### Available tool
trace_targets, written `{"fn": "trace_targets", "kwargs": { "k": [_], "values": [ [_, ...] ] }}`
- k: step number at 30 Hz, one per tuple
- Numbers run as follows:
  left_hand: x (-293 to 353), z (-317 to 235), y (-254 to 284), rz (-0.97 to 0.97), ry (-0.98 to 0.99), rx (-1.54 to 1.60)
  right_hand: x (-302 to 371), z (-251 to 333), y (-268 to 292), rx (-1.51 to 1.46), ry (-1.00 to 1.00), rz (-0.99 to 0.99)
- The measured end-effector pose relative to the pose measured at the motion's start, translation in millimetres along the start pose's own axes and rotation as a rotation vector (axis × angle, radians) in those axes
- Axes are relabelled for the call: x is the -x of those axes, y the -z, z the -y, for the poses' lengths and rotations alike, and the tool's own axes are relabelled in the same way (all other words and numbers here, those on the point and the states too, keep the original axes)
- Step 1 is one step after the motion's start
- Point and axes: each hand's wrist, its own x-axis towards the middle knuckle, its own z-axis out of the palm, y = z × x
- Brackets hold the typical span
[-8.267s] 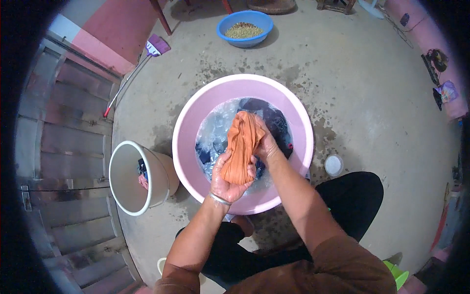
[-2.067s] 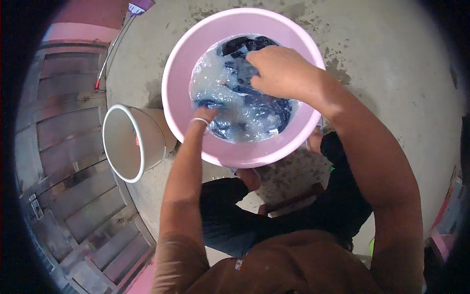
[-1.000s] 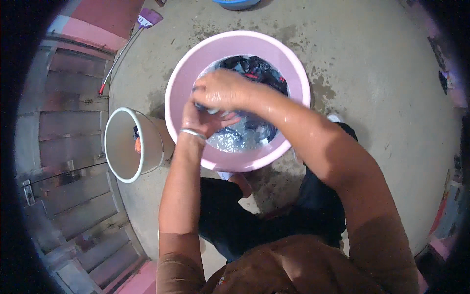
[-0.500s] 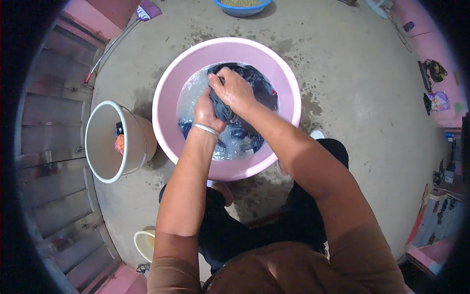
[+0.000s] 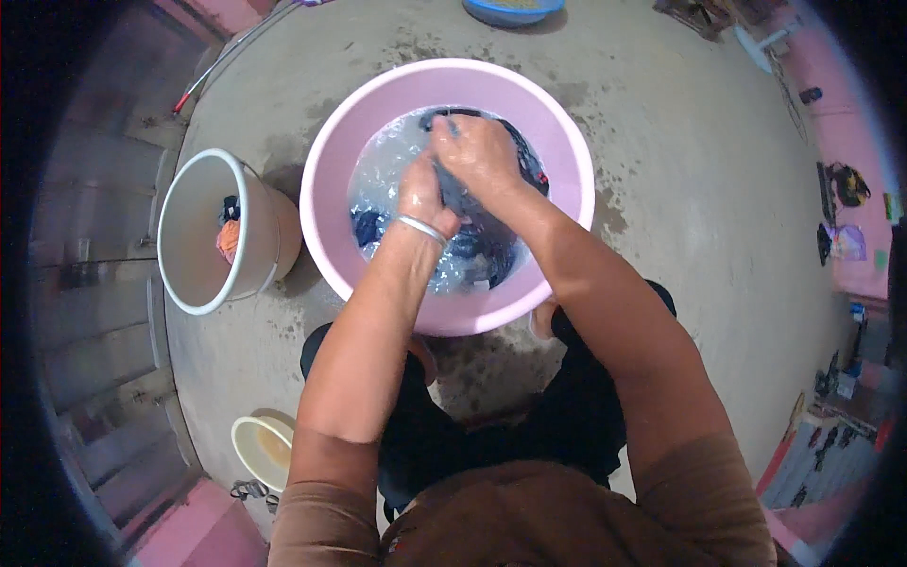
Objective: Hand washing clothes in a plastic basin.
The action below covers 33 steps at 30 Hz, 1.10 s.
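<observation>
A wide pink basin (image 5: 331, 194) stands on the floor in front of me, with cloudy, sudsy water (image 5: 385, 156) in it. Dark clothes (image 5: 489, 250) lie soaking there, and a navy piece (image 5: 368, 227) shows at the left. Over the water, my left hand (image 5: 423, 194) and my right hand (image 5: 477, 153) press together around a dark grey wet cloth (image 5: 453, 192). The right hand is on the far side, its fingers curled over the cloth. Below it, the left hand closes on the same cloth, a pale bangle (image 5: 420, 227) at its wrist. Fingers partly hide the cloth.
Left of the basin stands a white bucket (image 5: 276, 227) holding orange cloth (image 5: 228, 240) and dark cloth. A small cream basin (image 5: 248, 454) sits nearer on the left. A blue basin (image 5: 513, 13) is at the far edge, and a long handle (image 5: 222, 64) leans at far left.
Both hands have shifted slightly away from me, still together on the grey cloth, which shows less between them. The whole view has tilted a little, so surrounding things sit differently.
</observation>
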Motion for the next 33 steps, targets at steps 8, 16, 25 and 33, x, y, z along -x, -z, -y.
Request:
{"fn": "trace_targets", "kwargs": {
  "k": [8, 16, 25, 33],
  "values": [
    [-27, -22, 57, 0.457, -0.036, 0.232, 29, 45, -14, -0.213, 0.286, -0.090],
    [-16, -9, 26, 0.162, 0.047, 0.132, -7, -2, 1, -0.201, -0.008, 0.043],
    [-91, -15, 120, 0.930, 0.289, 0.202, 68, 77, -12, -0.014, 0.399, 0.231],
    [-26, 14, 16, 0.181, -0.016, 0.142, -34, -61, -12, 0.181, 0.006, 0.128]
  ]
}}
